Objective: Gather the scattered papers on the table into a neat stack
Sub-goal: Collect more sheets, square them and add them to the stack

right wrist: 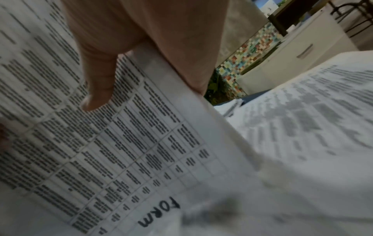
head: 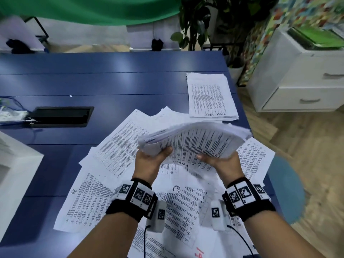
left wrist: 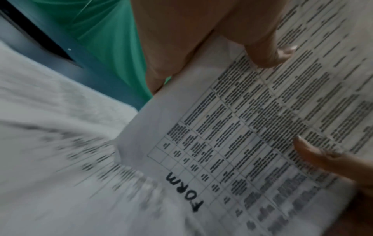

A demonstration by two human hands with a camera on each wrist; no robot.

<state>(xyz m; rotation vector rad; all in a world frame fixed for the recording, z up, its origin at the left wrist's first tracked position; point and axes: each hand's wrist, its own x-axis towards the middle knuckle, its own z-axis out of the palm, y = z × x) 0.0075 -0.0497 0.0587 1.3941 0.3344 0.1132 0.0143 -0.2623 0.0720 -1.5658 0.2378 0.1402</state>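
Slippage concerns us: both hands, left hand (head: 151, 161) and right hand (head: 221, 162), grip a sagging, uneven bundle (head: 193, 140) by its near edge only, fingers curled beneath, so sheets may fan out onto the counter (head: 111, 84).

A black cable hatch (head: 62, 116) sat recessed in the blue table (head: 111, 84) at nine o'clock. A white drawer cabinet (head: 305, 84) stood on the floor at two o'clock, a leafy plant (head: 195, 21) at twelve, beside a green cloth (head: 89, 8) at eleven.
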